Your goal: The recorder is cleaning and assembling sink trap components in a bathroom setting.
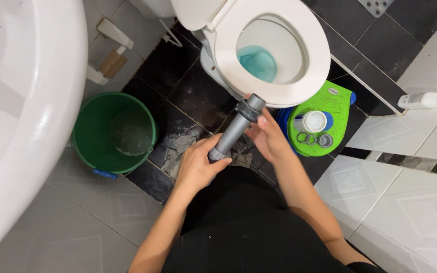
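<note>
Grey pipe (236, 129): left hand (197, 167) grips its bottom, right hand (268, 136) its top.

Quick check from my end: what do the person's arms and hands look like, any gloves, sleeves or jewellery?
Both forearms are bare, no sleeves in view. The left hand and right hand wear no gloves, and no rings, watch or bracelets show. The only clothing visible is dark black fabric below the arms.
</note>
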